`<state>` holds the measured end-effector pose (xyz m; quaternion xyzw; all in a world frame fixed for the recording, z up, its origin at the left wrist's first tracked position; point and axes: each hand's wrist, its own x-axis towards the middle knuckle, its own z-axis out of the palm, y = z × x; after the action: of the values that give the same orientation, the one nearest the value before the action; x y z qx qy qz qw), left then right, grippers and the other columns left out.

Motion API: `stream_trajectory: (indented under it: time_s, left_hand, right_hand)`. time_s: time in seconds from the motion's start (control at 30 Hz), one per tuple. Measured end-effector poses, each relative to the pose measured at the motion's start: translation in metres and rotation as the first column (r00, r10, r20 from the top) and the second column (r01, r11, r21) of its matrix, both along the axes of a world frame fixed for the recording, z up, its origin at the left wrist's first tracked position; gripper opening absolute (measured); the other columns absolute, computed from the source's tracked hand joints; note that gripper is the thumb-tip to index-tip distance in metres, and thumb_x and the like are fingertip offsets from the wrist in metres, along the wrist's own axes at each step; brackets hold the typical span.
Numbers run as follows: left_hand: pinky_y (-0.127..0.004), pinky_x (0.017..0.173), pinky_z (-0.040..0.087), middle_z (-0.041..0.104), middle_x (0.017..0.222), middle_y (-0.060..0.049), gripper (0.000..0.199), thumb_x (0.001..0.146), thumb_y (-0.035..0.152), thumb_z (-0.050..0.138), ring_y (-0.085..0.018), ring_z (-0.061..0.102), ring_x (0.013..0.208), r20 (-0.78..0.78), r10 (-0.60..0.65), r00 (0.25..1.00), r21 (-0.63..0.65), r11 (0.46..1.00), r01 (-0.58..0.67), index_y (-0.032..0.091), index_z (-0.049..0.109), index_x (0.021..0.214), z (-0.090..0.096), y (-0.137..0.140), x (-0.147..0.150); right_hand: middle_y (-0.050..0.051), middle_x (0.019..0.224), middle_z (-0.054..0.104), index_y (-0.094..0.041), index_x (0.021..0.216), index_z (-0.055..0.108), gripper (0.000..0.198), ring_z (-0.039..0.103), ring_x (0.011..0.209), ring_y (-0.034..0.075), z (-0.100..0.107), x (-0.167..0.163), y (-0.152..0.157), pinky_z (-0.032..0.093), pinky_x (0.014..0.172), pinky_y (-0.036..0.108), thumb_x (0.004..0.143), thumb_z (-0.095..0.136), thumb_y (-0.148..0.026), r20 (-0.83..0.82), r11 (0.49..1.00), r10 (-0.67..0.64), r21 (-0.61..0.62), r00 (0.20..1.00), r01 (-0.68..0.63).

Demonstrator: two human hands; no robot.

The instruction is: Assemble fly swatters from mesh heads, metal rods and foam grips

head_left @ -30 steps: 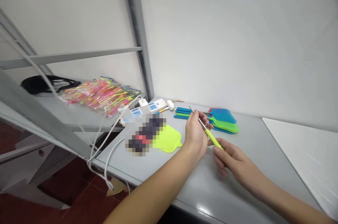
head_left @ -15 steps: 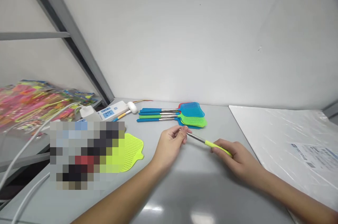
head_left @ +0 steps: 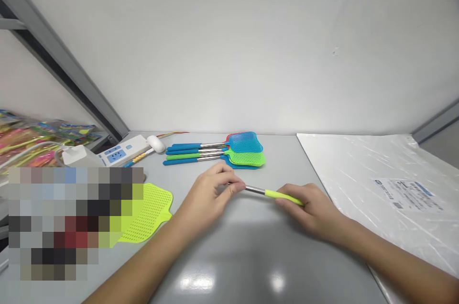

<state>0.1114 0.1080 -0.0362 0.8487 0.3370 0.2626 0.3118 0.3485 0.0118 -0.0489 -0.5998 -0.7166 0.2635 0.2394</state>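
Observation:
My right hand (head_left: 313,208) is closed around the yellow-green grip of a fly swatter handle (head_left: 274,194). The thumb and fingers of my left hand (head_left: 211,191) pinch the far end of its metal rod, hiding the tip. Held between both hands, the handle slopes slightly down to the right over the grey table. A loose yellow-green swatter head (head_left: 154,206), perforated like a mesh, lies left of my left forearm. Beyond my hands is a pile of fly swatters (head_left: 245,142) with blue, green and red heads, their grips pointing left.
A white power strip (head_left: 124,151) with a plugged-in adapter (head_left: 81,158) sits at the back left. Colourful plastic-wrapped packages (head_left: 39,139) lie on a shelf beyond. A large white wrapped package (head_left: 358,165) covers the right side. A blurred patch hides the lower left.
The view has shifted to the right, so things appear farther left. My left hand has come a little lower with the rod end, and the handle is nearer level. Both hands keep their hold.

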Motion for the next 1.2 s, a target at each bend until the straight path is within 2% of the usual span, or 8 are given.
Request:
stream_trajectory:
  time_s: [0.1, 0.23, 0.37, 0.5, 0.7, 0.83, 0.93, 1.2]
  left_hand:
    - [-0.048, 0.094, 0.034, 0.063, 0.101, -0.004, 0.019, 0.095, 0.029, 0.050, -0.024, 0.051, 0.101, -0.186, 0.056, 0.981, 0.505, 0.862, 0.047, 0.024, 0.067, 0.091, 0.001, -0.009, 0.005]
    - [-0.057, 0.103, 0.023, 0.056, 0.074, 0.000, 0.024, 0.089, 0.003, 0.041, -0.018, 0.051, 0.075, -0.377, 0.111, 0.920, 0.721, 0.659, 0.216, 0.018, 0.060, 0.090, -0.012, -0.029, 0.019]
    - [-0.044, 0.082, 0.042, 0.053, 0.075, -0.003, 0.024, 0.083, 0.000, 0.038, -0.019, 0.051, 0.069, -0.485, 0.109, 0.868, 0.682, 0.667, 0.298, 0.016, 0.055, 0.088, -0.018, -0.039, 0.027]
    - [-0.036, 0.063, 0.041, 0.053, 0.077, -0.004, 0.016, 0.085, 0.006, 0.039, -0.022, 0.051, 0.068, -0.542, 0.084, 0.836, 0.637, 0.691, 0.343, 0.017, 0.050, 0.085, -0.013, -0.044, 0.027]
    - [-0.032, 0.051, 0.036, 0.056, 0.076, -0.003, 0.011, 0.092, 0.016, 0.040, -0.021, 0.053, 0.063, -0.543, -0.021, 0.839, 0.589, 0.702, 0.399, 0.019, 0.048, 0.084, -0.004, -0.060, 0.024]
    - [-0.029, 0.045, 0.032, 0.062, 0.078, -0.002, 0.017, 0.097, 0.029, 0.039, -0.020, 0.060, 0.063, -0.574, -0.051, 0.817, 0.509, 0.760, 0.404, 0.019, 0.049, 0.088, 0.004, -0.064, 0.010]
    - [-0.029, 0.045, 0.031, 0.065, 0.077, -0.001, 0.021, 0.099, 0.033, 0.038, -0.020, 0.063, 0.062, -0.588, -0.076, 0.805, 0.449, 0.797, 0.404, 0.019, 0.049, 0.089, 0.011, -0.069, -0.004]
    - [-0.028, 0.050, 0.032, 0.063, 0.070, -0.003, 0.038, 0.099, 0.044, 0.029, -0.018, 0.059, 0.061, -0.540, -0.268, 0.798, 0.000, 0.948, 0.319, 0.021, 0.055, 0.082, 0.045, -0.076, -0.033]
  right_hand:
    - [-0.005, 0.056, 0.045, -0.022, 0.085, 0.060, 0.035, 0.038, 0.051, 0.011, 0.005, -0.002, 0.000, 0.027, 0.051, 0.025, 0.095, 0.041, -0.050, 0.004, 1.000, 0.011, -0.021, 1.000, -0.011]
    - [-0.004, 0.060, 0.049, -0.021, 0.081, 0.056, 0.033, 0.041, 0.054, 0.012, 0.009, -0.005, -0.003, 0.029, 0.054, 0.026, 0.096, 0.040, -0.046, 0.082, 0.998, 0.052, -0.036, 0.995, -0.049]
    - [-0.001, 0.070, 0.057, -0.020, 0.083, 0.054, 0.031, 0.045, 0.060, 0.014, 0.014, -0.011, -0.005, 0.030, 0.058, 0.028, 0.097, 0.037, -0.042, 0.187, 0.996, 0.093, -0.033, 0.978, -0.089]
    - [0.001, 0.075, 0.057, -0.021, 0.087, 0.056, 0.037, 0.048, 0.065, 0.015, 0.029, -0.014, -0.007, 0.033, 0.062, 0.028, 0.098, 0.033, -0.048, 0.052, 0.974, 0.151, -0.176, 0.987, -0.140]
    - [-0.004, 0.063, 0.039, -0.021, 0.085, 0.053, 0.043, 0.036, 0.055, 0.011, 0.053, -0.012, -0.012, 0.034, 0.055, 0.025, 0.096, 0.032, -0.057, -0.297, 0.741, 0.200, -0.577, 0.934, -0.343]
    - [-0.002, 0.066, 0.048, -0.022, 0.078, 0.048, 0.043, 0.043, 0.058, 0.013, 0.044, -0.023, -0.026, 0.031, 0.055, 0.027, 0.098, 0.026, -0.054, 0.119, 0.923, 0.249, -0.331, 0.961, -0.198]
    - [-0.004, 0.058, 0.049, -0.023, 0.077, 0.044, 0.039, 0.040, 0.048, 0.014, 0.028, -0.032, -0.037, 0.022, 0.049, 0.029, 0.100, 0.024, -0.048, 0.482, 0.973, 0.222, -0.055, 0.848, -0.224]
    - [-0.002, 0.062, 0.052, -0.023, 0.080, 0.045, 0.022, 0.045, 0.047, 0.017, 0.022, -0.032, -0.054, 0.022, 0.052, 0.033, 0.099, 0.034, -0.026, 0.812, 0.702, -0.003, 0.417, 0.583, -0.577]
